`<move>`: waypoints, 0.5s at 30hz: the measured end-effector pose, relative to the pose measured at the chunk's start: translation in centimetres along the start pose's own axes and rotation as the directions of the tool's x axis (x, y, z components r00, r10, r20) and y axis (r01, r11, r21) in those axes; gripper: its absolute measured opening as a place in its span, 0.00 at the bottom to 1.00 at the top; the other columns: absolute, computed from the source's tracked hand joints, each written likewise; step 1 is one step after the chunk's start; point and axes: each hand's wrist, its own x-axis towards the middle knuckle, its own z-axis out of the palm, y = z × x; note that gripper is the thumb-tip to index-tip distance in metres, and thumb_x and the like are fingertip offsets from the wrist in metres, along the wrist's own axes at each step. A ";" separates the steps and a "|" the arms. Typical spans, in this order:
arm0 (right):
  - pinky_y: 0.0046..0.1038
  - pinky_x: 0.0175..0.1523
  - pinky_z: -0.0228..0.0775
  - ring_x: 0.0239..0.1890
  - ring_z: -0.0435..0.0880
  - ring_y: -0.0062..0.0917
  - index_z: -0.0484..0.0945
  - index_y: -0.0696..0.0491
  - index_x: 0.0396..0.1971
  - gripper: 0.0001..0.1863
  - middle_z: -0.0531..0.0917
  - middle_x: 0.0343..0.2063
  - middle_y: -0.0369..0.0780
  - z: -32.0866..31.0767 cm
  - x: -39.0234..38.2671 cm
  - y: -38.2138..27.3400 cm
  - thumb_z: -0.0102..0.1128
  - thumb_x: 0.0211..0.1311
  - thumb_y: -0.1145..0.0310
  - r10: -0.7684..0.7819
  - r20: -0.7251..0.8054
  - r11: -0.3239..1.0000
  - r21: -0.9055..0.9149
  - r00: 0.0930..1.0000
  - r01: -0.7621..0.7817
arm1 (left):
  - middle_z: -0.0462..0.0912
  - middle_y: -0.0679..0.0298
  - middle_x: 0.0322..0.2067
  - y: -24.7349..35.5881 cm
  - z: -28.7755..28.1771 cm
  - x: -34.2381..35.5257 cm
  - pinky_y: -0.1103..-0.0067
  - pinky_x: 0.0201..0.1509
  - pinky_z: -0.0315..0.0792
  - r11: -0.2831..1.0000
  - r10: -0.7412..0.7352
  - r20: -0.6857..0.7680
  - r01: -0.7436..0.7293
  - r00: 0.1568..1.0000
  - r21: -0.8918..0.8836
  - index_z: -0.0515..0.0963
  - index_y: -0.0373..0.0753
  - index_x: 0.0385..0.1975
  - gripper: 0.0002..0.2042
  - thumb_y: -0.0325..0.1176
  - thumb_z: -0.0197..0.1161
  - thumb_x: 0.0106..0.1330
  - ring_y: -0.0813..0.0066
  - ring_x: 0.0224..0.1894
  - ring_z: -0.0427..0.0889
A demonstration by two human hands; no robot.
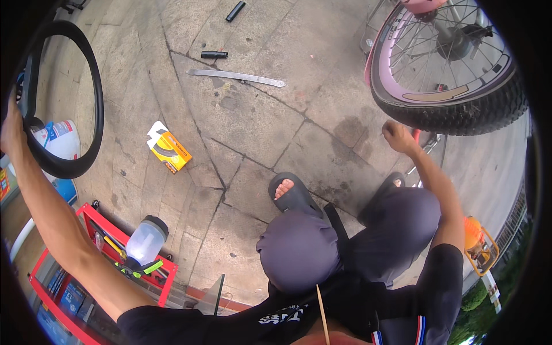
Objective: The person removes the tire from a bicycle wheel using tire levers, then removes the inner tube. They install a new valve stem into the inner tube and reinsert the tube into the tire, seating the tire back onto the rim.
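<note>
Left grip (10, 129) pinching one tube (98, 103); right grip (398, 137) fisted near one tyre (445, 118); two cylinders (214, 55).

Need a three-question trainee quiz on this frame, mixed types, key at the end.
1. Which is nearest the right hand?
A) the black loop
B) the pink-rimmed wheel
C) the red cart

2. True or false: the yellow box lies inside the red cart.

3. How many short black cylinders lie on the paving beyond the metal strip?

Key:
1. B
2. False; it lies on the paving.
3. Two.
</note>
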 end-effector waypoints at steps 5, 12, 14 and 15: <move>0.41 0.47 0.74 0.40 0.83 0.47 0.80 0.59 0.35 0.13 0.84 0.32 0.53 0.5 4.7 2.3 0.54 0.61 0.64 -0.113 -0.022 0.993 -0.040 0.993 0.113 | 0.80 0.54 0.52 2.8 -15.4 0.7 0.78 0.45 0.74 0.946 -0.070 0.179 0.122 0.981 -0.299 0.73 0.35 0.59 0.21 0.40 0.53 0.71 0.69 0.44 0.80; 0.40 0.51 0.75 0.45 0.83 0.46 0.81 0.58 0.41 0.15 0.84 0.38 0.53 -1.3 5.2 5.1 0.51 0.59 0.67 -0.189 0.031 0.979 -0.066 0.982 0.190 | 0.78 0.52 0.35 19.4 -13.3 -19.7 0.81 0.25 0.68 0.458 -0.313 0.442 0.541 0.841 -0.705 0.68 0.26 0.49 0.13 0.30 0.45 0.73 0.77 0.24 0.70; 0.38 0.51 0.75 0.45 0.84 0.44 0.81 0.58 0.44 0.17 0.85 0.38 0.51 -3.3 1.8 3.7 0.50 0.58 0.70 -0.188 0.086 0.980 -0.046 0.978 0.193 | 0.78 0.51 0.38 20.9 -7.9 -25.7 0.81 0.23 0.65 0.300 -0.345 0.564 0.657 0.750 -0.691 0.68 0.27 0.48 0.13 0.29 0.47 0.71 0.79 0.22 0.68; 0.37 0.51 0.75 0.45 0.84 0.42 0.80 0.58 0.46 0.18 0.85 0.39 0.50 -4.6 0.5 1.8 0.50 0.57 0.71 -0.163 0.199 0.987 0.021 0.966 0.162 | 0.77 0.52 0.36 20.8 -5.9 -28.4 0.81 0.22 0.64 0.197 -0.338 0.647 0.724 0.683 -0.661 0.68 0.27 0.47 0.12 0.29 0.47 0.70 0.79 0.22 0.68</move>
